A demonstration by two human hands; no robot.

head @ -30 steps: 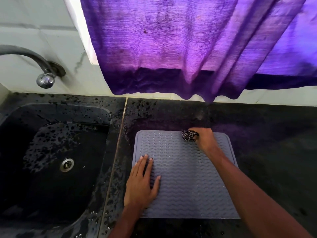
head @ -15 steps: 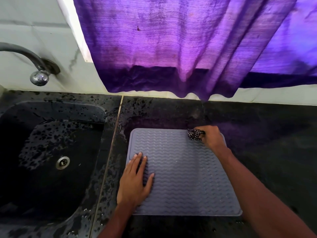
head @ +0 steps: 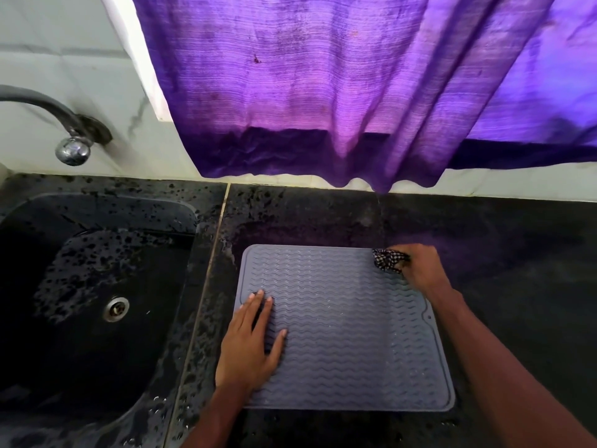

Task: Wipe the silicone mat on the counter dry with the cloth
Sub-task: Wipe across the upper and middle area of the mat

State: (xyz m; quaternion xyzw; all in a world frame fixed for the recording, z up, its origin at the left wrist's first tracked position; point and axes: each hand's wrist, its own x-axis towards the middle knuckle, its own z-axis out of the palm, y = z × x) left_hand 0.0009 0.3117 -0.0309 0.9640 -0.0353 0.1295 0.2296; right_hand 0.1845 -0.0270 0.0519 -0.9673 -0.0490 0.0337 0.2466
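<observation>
A grey silicone mat (head: pixel 349 331) with wavy ridges lies flat on the dark counter (head: pixel 517 270). My left hand (head: pixel 250 347) rests flat on the mat's left side, fingers straight. My right hand (head: pixel 420 270) grips a bunched black-and-white checked cloth (head: pixel 386 259) and holds it against the mat's far right corner. Small water drops show on the right part of the mat.
A black sink (head: pixel 90 305) with a metal drain (head: pixel 115 309) sits to the left, wet with droplets. A metal tap (head: pixel 69 147) juts from the white tiled wall. A purple curtain (head: pixel 339 92) hangs over the counter's back edge.
My right hand has slid the cloth rightward along the mat's far edge to its right corner. My left hand has stayed flat on the mat.
</observation>
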